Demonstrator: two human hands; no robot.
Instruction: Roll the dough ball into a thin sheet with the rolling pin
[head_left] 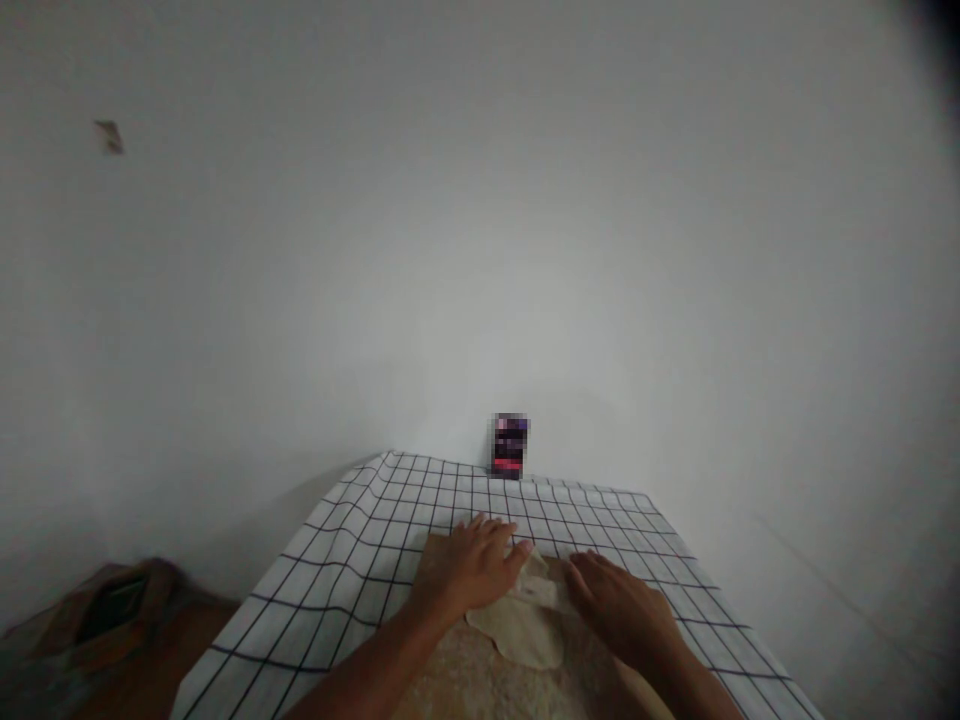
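A flat, pale sheet of dough lies on a brown board in front of me. My left hand rests over the dough's left side, palm down, fingers stretched out and slightly spread. Over on the right, my right hand is also palm down, with its fingers extended forward near the dough's edge. A lighter band crosses the dough between the hands; I cannot make out what it is. Both palms hide what lies beneath them.
The board lies on a white tablecloth with dark grid lines. At the table's far edge, a small blurred upright panel leans by the pale wall. A brown wooden object is low on the left.
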